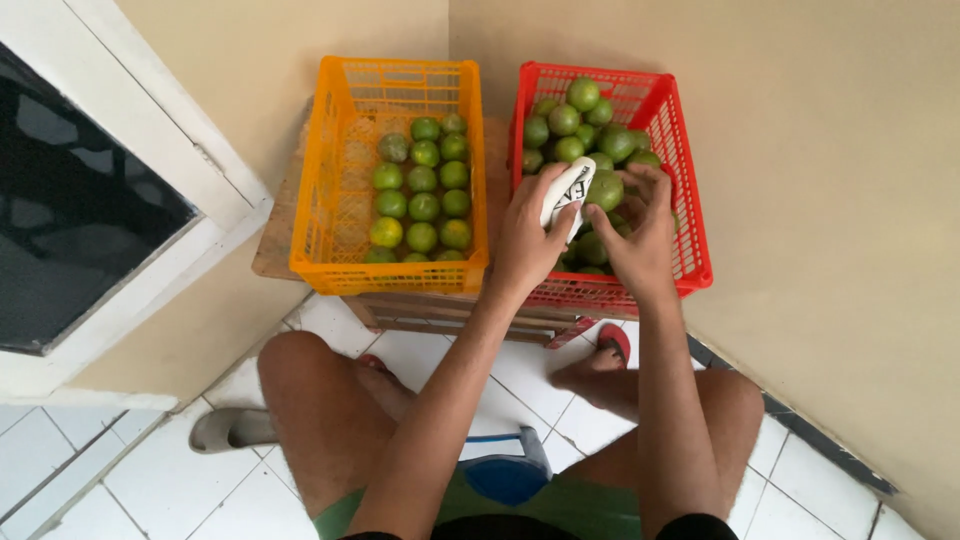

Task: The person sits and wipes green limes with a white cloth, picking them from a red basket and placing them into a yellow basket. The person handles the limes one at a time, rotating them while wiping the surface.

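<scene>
Green citrus fruit sits gripped in the right hand over the heaped red crate as the left hand presses a white cloth against it (apparently mid-wipe); rows fill the neighbouring orange crate.

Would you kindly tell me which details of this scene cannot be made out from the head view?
- Fruit under the hands in the red crate: hidden by the left hand and right hand.
- White cloth: partly covered by the left hand.
- Wooden stand: mostly hidden by both crates.
- Orange crate: lowest fruit cut off by its front wall.
</scene>
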